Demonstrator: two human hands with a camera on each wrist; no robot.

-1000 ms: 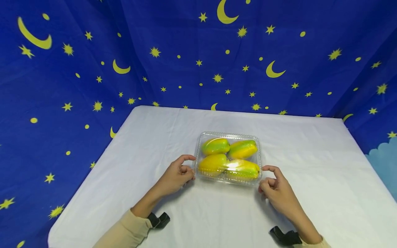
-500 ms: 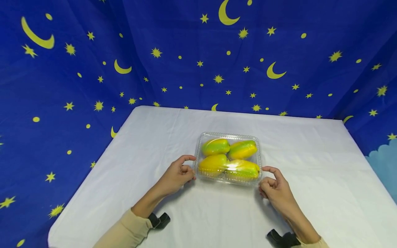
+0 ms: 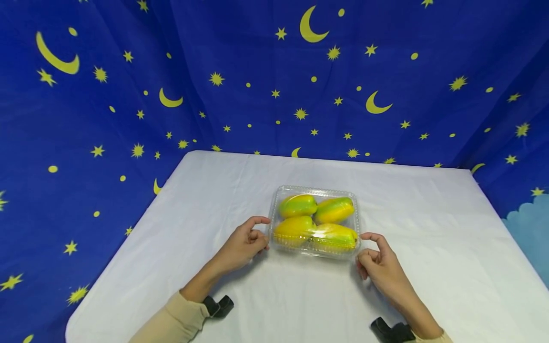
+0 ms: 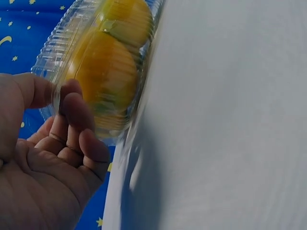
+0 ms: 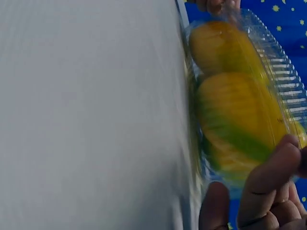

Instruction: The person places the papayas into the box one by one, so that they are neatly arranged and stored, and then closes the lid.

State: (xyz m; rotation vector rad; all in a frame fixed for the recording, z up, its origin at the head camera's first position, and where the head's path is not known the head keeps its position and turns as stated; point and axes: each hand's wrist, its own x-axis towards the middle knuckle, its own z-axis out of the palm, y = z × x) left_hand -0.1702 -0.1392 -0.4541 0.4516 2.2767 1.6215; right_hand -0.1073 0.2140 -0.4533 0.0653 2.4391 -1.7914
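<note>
A clear plastic clamshell box (image 3: 315,190) sits on the white table, its lid covering several yellow-green fruits (image 3: 298,206) that look like mangoes. At the box's left side my left hand (image 3: 243,245) pinches the rim, index finger bent and the other fingers curled; the left wrist view shows fingers on both sides of the plastic edge (image 4: 56,98). My right hand (image 3: 383,267) holds the opposite side near its front corner, the index finger arched onto the rim. In the right wrist view fingertips (image 5: 283,155) overlap the box's near end, and their exact contact is partly hidden.
A white cloth (image 3: 296,295) covers the table. Blue fabric (image 3: 257,57) with yellow moons and stars hangs behind and along both sides. Black wrist mounts (image 3: 219,306) sit below both hands.
The head view has tilted up a little, so the scene sits slightly lower. Both hands keep their places at the box's sides, and the box stays where it was on the table.
</note>
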